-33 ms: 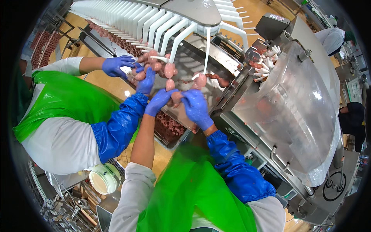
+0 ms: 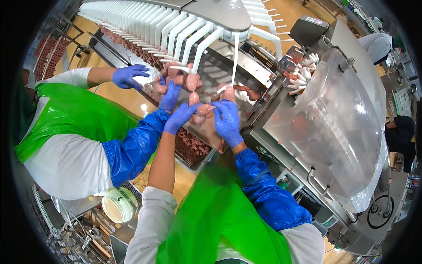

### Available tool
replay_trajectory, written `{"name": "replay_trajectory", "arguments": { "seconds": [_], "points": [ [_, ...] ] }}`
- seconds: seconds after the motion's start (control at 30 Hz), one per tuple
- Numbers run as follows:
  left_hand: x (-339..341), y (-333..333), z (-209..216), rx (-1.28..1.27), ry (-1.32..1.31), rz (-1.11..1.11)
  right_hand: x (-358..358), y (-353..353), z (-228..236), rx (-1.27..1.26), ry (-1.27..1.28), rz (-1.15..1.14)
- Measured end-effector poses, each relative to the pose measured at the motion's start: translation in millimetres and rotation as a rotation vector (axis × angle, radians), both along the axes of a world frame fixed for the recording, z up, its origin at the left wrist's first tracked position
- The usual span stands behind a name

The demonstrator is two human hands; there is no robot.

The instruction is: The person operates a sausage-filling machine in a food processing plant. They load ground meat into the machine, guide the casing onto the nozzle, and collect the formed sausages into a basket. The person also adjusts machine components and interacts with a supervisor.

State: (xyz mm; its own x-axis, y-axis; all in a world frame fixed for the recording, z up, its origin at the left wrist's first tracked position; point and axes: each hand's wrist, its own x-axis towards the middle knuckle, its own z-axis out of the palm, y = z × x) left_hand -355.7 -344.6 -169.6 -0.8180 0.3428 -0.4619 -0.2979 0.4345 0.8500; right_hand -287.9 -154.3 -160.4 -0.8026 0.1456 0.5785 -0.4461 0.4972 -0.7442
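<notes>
Two blue-gloved hands are closed on a pale linked sausage string under white hanging hooks: left hand pinching it low, right hand gripping beside; some links are already hung, others remain unhung; a co-worker's gloved hand is alongside

Thin blue rubbery gloves, smooth and slightly shiny, cover the left hand and right hand. The sausage links between them look moist, pink and glossy. At the top of the frame, the hanging hooks are smooth white plastic. The machine cover at right is clear, glossy plastic over brushed metal. The green apron at the bottom is shiny plastic film.
</notes>
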Motion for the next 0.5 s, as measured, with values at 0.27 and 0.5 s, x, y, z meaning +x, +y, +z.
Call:
{"name": "replay_trajectory", "arguments": {
  "seconds": [0.27, 0.5],
  "points": [
    [23.0, -2.9, -68.1, 0.191, 0.225, 0.35, -89.3, 57.3, -160.9, 0.061, -0.494, -0.937],
    [57.0, -41.6, -115.8, -0.144, 0.162, 0.188, -150.5, 66.6, -135.4, 0.36, -1.027, -1.215]
  ]
}}
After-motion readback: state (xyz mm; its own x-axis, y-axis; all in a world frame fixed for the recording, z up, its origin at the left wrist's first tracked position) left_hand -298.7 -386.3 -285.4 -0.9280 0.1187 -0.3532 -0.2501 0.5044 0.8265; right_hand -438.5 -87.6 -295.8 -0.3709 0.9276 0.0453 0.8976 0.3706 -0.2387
